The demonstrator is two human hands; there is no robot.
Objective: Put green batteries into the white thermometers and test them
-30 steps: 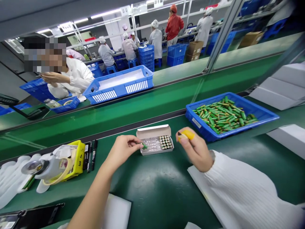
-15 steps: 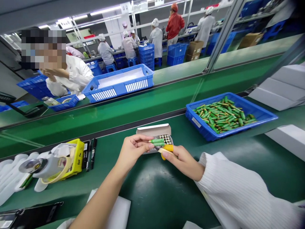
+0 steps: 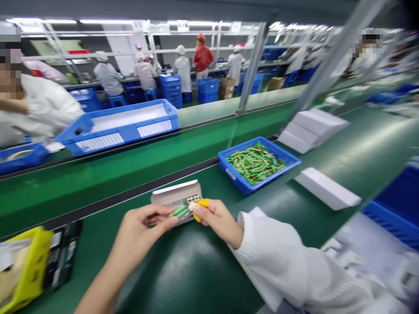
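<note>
1. Fingertips of both hands meet over the same small bundle: the left hand (image 3: 139, 224) pinches the near ends of the green batteries (image 3: 179, 211) between thumb and forefinger, and the right hand (image 3: 218, 219) closes thumb and forefinger on their far ends.
2. Left forearm, bare, runs in from about 7 o'clock, wrist straight, palm turned toward the right hand.
3. Right forearm, in a white knitted sleeve (image 3: 278, 261), comes in from about 4 o'clock; the hand is curled, knuckles up, with a yellow finger cot (image 3: 203, 203) on the fingertip that touches the batteries.
4. Batteries lie nearly level, tilted slightly up toward 2 o'clock, bridging the gap between the two hands; how many are in the bundle cannot be told because of blur.
5. Directly behind and under them, at 12 o'clock from the fingers, sits the small open box (image 3: 176, 197), its grey lid flap standing up and rows of battery ends showing inside.
6. At 2 o'clock from the hands, well apart, a blue tray (image 3: 233, 176) holds a heap of loose green batteries.
7. Everything rests on the green bench top (image 3: 196, 270); a white carton (image 3: 327, 194) lies at 3 o'clock, beyond the tray.
</note>
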